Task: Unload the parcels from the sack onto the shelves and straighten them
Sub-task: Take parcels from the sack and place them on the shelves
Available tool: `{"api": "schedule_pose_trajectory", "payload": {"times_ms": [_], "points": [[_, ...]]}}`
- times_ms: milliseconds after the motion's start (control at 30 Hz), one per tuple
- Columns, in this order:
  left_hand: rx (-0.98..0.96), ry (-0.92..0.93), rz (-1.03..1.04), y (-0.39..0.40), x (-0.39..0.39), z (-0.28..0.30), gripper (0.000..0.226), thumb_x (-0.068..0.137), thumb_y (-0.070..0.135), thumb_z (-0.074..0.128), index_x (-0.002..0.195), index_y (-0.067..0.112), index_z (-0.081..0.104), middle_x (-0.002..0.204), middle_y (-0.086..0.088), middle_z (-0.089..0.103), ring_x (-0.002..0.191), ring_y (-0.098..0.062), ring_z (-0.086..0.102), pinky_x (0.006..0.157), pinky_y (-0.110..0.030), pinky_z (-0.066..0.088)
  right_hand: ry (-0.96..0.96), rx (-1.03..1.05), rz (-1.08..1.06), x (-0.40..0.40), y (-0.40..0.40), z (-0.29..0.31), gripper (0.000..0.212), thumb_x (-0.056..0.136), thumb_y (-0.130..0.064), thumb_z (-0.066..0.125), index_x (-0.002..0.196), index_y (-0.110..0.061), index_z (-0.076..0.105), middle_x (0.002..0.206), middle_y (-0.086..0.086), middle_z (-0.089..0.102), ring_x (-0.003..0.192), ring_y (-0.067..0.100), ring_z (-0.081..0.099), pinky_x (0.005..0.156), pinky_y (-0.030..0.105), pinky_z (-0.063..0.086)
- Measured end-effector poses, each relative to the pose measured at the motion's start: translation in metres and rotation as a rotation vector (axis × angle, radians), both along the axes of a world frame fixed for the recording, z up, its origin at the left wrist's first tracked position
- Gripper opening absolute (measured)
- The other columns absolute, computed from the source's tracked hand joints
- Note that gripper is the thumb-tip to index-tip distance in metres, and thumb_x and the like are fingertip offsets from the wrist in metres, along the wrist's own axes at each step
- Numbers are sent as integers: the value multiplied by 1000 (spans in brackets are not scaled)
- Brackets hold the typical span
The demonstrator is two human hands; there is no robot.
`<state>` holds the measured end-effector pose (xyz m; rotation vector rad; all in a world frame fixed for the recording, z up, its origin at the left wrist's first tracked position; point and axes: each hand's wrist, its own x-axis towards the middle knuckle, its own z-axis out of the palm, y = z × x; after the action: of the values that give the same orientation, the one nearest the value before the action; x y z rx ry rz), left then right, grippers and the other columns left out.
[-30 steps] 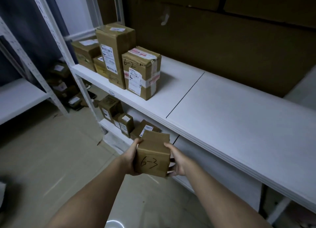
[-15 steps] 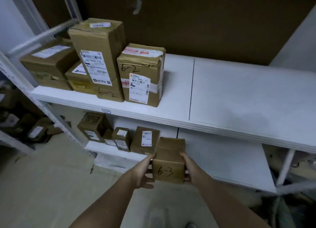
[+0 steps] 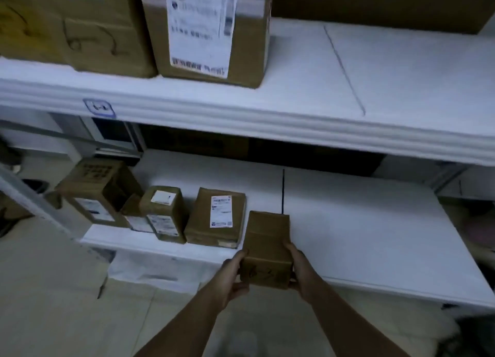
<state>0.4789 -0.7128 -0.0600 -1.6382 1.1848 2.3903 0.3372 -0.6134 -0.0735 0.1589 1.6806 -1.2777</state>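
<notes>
I hold a small brown cardboard parcel (image 3: 267, 245) marked "6-3" between both hands, at the front edge of the lower white shelf (image 3: 361, 238). My left hand (image 3: 233, 275) grips its left side and my right hand (image 3: 301, 269) grips its right side. The parcel sits just right of a flat labelled parcel (image 3: 217, 218). Further left on that shelf stand a small upright parcel (image 3: 164, 213) and a larger box (image 3: 97, 189). Whether the held parcel rests on the shelf, I cannot tell. The sack is out of view.
The upper white shelf (image 3: 308, 107) carries large labelled boxes (image 3: 211, 30) at top left and has bare board to the right. A shelf tag (image 3: 98, 107) is stuck on its front edge. Pale floor (image 3: 53, 303) lies below. The lower shelf's right half is bare.
The view has dropped and closed in on the lower shelf. Both hands have carried the "6-3" parcel forward and down to the lower shelf's front edge, beside the flat parcel.
</notes>
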Motion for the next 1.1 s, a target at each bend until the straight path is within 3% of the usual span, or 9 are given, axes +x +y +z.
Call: {"api": "schedule_pose_trajectory", "payload": {"times_ms": [200,333,467,600,700,767,833,933,1100], "points": [[-98,98,81,-12,-14,-102,36,93,47,53,117,21,51,106,-2,59,99,-26,62,68,-29,56,115,-104,-38,-13,-24,-108,40,94,-48,51,120,-18,58,97,0,67,83,19,65,55,24,48],[-166,183,127,-13,-19,-132,20,97,36,51,96,18,59,83,5,68,71,-13,68,47,-21,52,159,-159,-44,-15,-33,-149,48,93,-52,51,124,-15,57,106,5,68,88,20,65,62,27,51],[-259,178,60,-20,-22,-149,23,98,41,46,103,19,52,91,5,59,80,-12,62,59,-24,52,161,-161,-49,-16,-40,-166,51,93,-54,48,127,-16,54,113,7,66,93,19,64,65,27,49],[-287,154,27,-23,-22,-165,33,99,46,39,118,19,44,98,5,53,97,-23,58,88,-37,50,174,-161,-41,-12,-43,-174,39,96,-52,42,120,-22,50,95,-6,62,79,7,61,54,22,48],[-271,167,22,-21,-22,-171,33,100,44,37,121,20,44,103,1,54,98,-23,59,87,-35,48,247,-141,-2,-10,-41,-182,57,97,-54,40,142,-19,37,126,4,56,110,21,57,92,40,50],[-259,187,63,-19,-22,-173,31,101,40,38,120,18,47,112,-6,57,108,-26,58,85,-34,48,286,-116,-7,-9,-38,-186,64,96,-54,42,149,-22,26,141,7,46,123,27,49,104,49,42],[-255,208,126,-16,-24,-174,32,101,35,39,121,12,51,124,-15,56,108,-28,58,80,-30,48,296,-111,-69,-7,-38,-187,60,97,-45,46,149,-20,26,141,9,45,118,26,50,101,48,45],[-256,227,186,-12,-26,-175,37,101,32,39,123,5,52,123,-19,56,99,-23,58,77,-29,47,240,-148,-166,-4,-41,-186,51,97,-35,50,142,-16,35,128,8,48,95,18,54,78,39,53],[-174,260,238,-17,-27,-172,35,100,30,42,127,10,49,100,-3,58,108,-22,58,81,-28,48,233,-130,-211,-7,-53,-182,46,98,-34,48,139,-14,39,133,13,49,107,27,53,74,38,52]]}}
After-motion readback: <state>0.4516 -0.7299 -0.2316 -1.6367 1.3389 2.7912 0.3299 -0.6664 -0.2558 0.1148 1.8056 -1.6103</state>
